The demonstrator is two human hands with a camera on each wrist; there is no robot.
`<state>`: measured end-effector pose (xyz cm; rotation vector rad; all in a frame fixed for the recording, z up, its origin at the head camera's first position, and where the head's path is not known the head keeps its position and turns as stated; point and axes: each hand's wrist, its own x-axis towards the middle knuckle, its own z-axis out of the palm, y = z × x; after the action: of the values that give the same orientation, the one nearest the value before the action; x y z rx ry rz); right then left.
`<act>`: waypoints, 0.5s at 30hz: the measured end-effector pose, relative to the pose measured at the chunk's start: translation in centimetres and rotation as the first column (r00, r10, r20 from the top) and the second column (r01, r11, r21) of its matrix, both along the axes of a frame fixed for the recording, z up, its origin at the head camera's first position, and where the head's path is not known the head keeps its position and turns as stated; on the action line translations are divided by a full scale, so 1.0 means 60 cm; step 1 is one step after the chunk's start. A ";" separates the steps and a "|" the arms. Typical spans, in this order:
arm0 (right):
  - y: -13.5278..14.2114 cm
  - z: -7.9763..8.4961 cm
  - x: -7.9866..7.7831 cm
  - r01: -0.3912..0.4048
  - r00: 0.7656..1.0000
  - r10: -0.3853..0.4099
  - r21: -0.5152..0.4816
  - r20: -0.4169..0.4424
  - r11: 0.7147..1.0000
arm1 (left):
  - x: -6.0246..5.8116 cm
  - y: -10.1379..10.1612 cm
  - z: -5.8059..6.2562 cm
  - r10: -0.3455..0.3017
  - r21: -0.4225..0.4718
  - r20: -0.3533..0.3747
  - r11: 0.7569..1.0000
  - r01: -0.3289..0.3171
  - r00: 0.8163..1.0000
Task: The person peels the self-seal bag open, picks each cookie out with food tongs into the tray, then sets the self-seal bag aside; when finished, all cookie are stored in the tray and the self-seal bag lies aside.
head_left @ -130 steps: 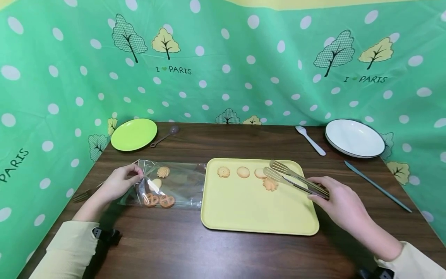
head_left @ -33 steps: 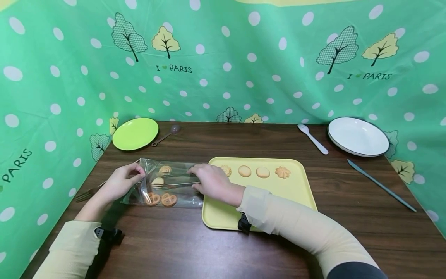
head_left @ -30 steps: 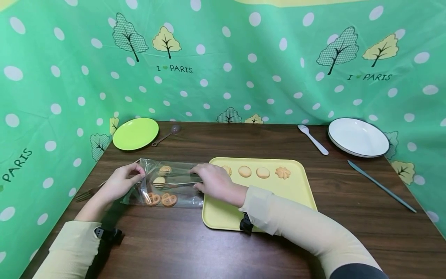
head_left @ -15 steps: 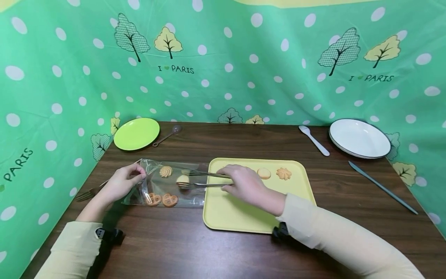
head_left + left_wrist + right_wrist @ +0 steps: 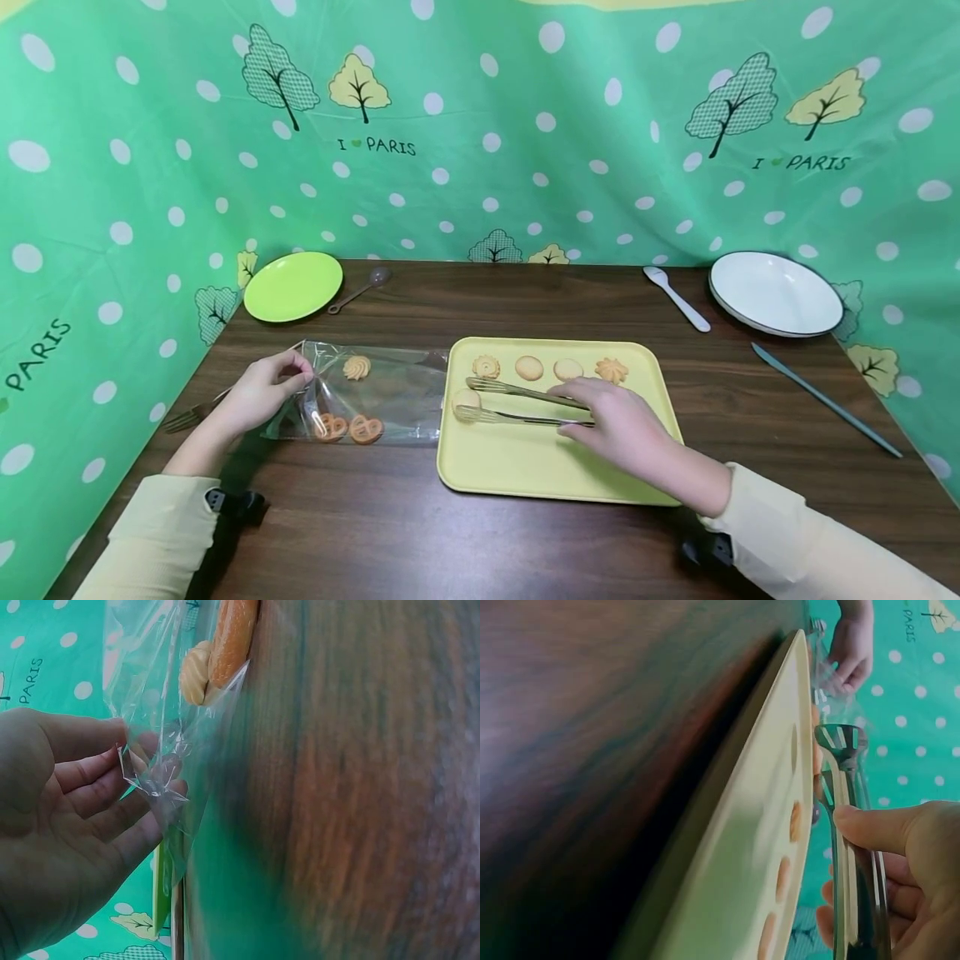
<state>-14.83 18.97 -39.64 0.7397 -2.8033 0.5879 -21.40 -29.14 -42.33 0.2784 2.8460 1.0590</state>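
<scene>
"Green cloth (image 5: pixel 600 208) is hung behind the table (image 5: pixel 375 525); what is laid there?"

"A yellow tray (image 5: pixel 558 462), a clear bag (image 5: pixel 408 396) beside it, a white dish (image 5: pixel 774 292) farther right."

"And gripped?"

"The bag's edge by the left hand (image 5: pixel 266 387), tongs (image 5: pixel 528 394) by the right hand (image 5: pixel 621 421); by the tongs' tips, a pale biscuit (image 5: pixel 465 398) at the tray's left is partly hidden."

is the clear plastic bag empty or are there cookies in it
Not empty: one swirled cookie and two pretzel-shaped cookies show through the clear bag.
</scene>
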 end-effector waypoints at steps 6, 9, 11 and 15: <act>0.029 -0.005 0.013 0.015 1.000 -0.015 0.025 0.010 1.000 | 0.000 -0.001 0.001 -0.006 -0.013 -0.011 1.000 0.006 1.000; 0.033 -0.007 0.014 0.009 1.000 -0.009 0.033 0.018 0.999 | 0.000 -0.001 0.002 -0.009 -0.013 -0.013 1.000 0.009 1.000; 0.033 -0.007 0.014 0.009 1.000 -0.009 0.029 0.016 1.000 | 0.000 0.000 0.002 -0.010 -0.009 -0.011 1.000 0.010 1.000; 0.020 0.001 0.008 0.006 1.000 -0.006 0.005 0.008 1.000 | 0.001 0.001 0.004 -0.009 -0.001 0.002 1.000 0.009 1.000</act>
<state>-14.38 20.18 -39.60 0.7308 -2.8139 0.5846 -21.34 -29.08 -42.10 0.2898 2.8402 1.0552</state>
